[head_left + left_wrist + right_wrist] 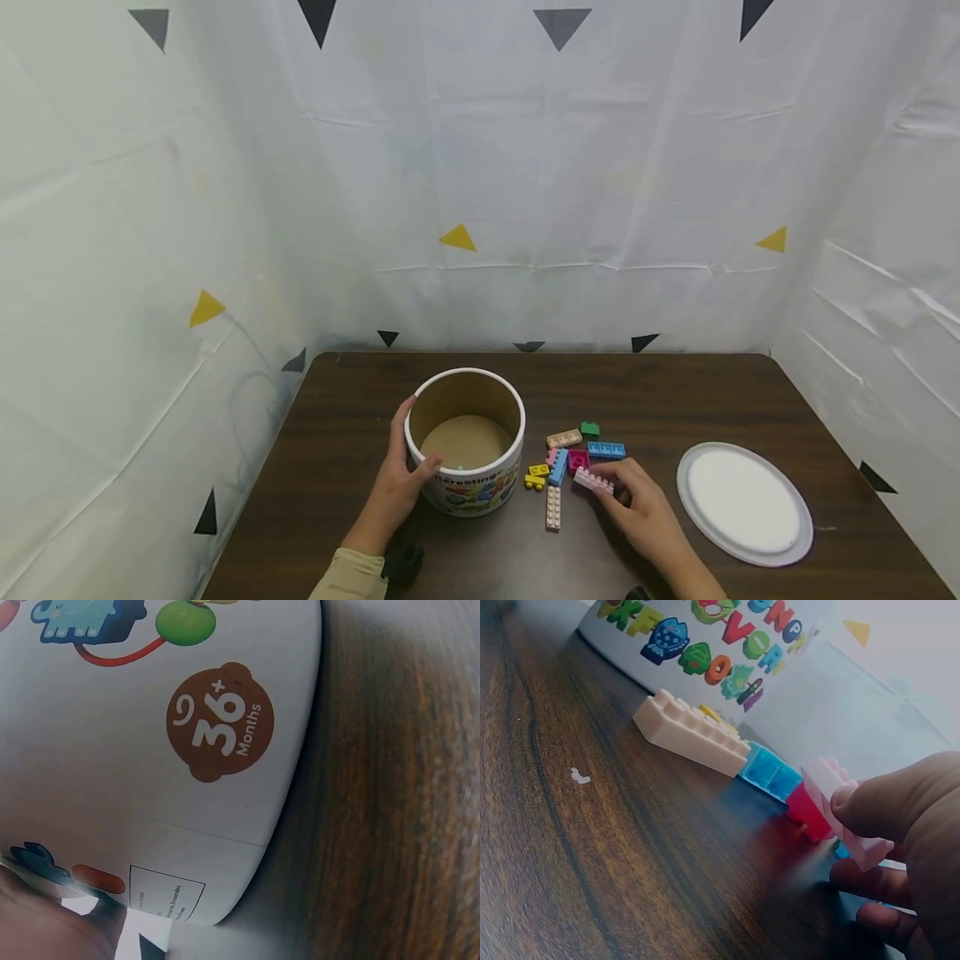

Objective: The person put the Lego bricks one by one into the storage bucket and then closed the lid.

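My left hand [401, 483] grips the side of a white round tub [465, 442] with coloured print [150, 735], which stands open and empty on the dark wood table [675, 392]. To the tub's right, my right hand [637, 504] pinches a light pink brick [592, 481] [847, 821] between thumb and fingers, just above the table. Loose bricks lie beside it: a cream long brick [553, 507] [690, 733], a blue one [558, 467] [769, 772], a magenta one [577, 459] [808, 814], yellow ones [536, 477], a tan one [564, 438], a green one [589, 429] and a blue plate brick [606, 450].
A white paper plate [744, 502] lies at the right of the table. White sheets with triangle marks [457, 239] wall in the table at the back and both sides. A small black object [405, 562] sits near the front edge by my left sleeve.
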{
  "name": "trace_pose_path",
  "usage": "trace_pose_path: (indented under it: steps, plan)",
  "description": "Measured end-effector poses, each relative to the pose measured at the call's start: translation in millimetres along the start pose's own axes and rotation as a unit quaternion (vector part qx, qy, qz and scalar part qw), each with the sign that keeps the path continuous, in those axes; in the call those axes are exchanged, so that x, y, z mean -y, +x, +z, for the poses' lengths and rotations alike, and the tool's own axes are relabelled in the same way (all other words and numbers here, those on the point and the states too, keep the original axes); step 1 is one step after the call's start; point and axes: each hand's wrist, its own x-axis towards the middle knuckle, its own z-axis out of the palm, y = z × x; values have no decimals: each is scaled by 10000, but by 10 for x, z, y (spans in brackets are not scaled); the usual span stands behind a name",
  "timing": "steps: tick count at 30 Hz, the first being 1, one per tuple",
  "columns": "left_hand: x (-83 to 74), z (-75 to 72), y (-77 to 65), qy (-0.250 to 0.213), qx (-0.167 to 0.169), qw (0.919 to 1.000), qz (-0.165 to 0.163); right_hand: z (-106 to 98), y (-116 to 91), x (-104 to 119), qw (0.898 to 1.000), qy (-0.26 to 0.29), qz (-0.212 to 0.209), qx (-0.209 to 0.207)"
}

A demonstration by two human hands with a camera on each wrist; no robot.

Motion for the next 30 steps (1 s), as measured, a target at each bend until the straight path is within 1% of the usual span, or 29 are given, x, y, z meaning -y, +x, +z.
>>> trace_pose_path:
  steps: [3, 6, 8, 11, 13, 14, 16, 17, 19, 21, 23, 25, 27, 30]
  plan:
    - [-7, 7, -2, -30, -9, 10000, 8, 0, -1, 17, 10000, 45, 24, 29]
    - [-7, 19, -3, -36, -20, 10000, 45, -29, 11, 87, 9999, 81, 89, -6]
    - [-8, 24, -4, -22, -22, 10000, 45, -59, 30, 156, 9999, 85, -21, -83]
    - [-9, 29, -8, -37, -14, 10000, -4, -135, 105, 317, 9988, 205, -368, -248]
    - [-7, 24, -9, -39, -30, 10000, -40, -197, 190, 466, 9967, 409, -615, -343]
    - [-3, 19, -10, -23, -43, 10000, -52, -227, 245, 552, 9953, 569, -681, -391]
    - [11, 9, -5, 33, -71, 10000, -55, -273, 373, 736, 9920, 979, -663, -452]
    - [18, 3, -3, 55, -79, 9999, -58, -282, 441, 823, 9890, 1249, -627, -480]
    - [26, -7, -4, 40, -47, 10000, -60, -260, 574, 989, 9799, 1825, -551, -587]
    - [24, -16, -6, 4, -9, 10000, -68, -189, 700, 1147, 9673, 2370, -541, -720]
    - [15, -18, -6, -20, 0, 10000, -67, -83, 822, 1288, 9538, 2794, -669, -875]
    - [5, -15, 2, -62, -1, 10000, -59, 36, 929, 1431, 9444, 3029, -822, -978]
    - [11, -13, 14, -20, -30, 10000, -25, 157, 1024, 1562, 9377, 3156, -991, -1058]
    - [21, 5, 17, -2, -18, 10000, 3, 322, 1129, 1724, 9313, 3261, -1200, -1090]
